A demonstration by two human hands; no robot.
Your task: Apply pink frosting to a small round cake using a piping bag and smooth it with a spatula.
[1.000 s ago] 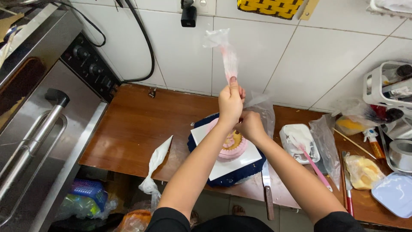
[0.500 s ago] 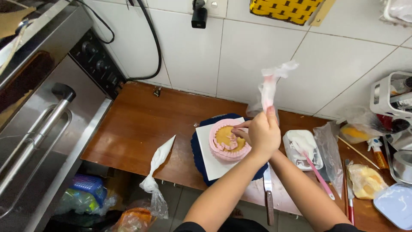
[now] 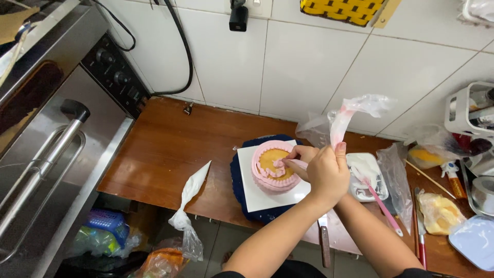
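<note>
A small round cake (image 3: 272, 167) with pink ruffled sides and an orange top sits on a white square board (image 3: 252, 198), which rests on a dark blue turntable (image 3: 237, 180). My left hand (image 3: 328, 177) is closed around the middle of a pink piping bag (image 3: 340, 121), whose loose top sticks up above the fist. My right hand (image 3: 302, 154) reaches in behind it. Its fingers pinch the bag's tip at the cake's right rim, over a pink swirl on top.
A white piping bag (image 3: 194, 188) lies on the wooden counter (image 3: 170, 149), hanging over the front edge. An oven (image 3: 62, 149) stands at left. A knife (image 3: 323, 239), a white tray (image 3: 360, 193) with a pink spatula (image 3: 383, 208), plastic bags and containers crowd the right.
Both hands came down with the pink bag from above the cake. The tip now sits at the cake's top right rim, and my left hand has closed lower on the bag.
</note>
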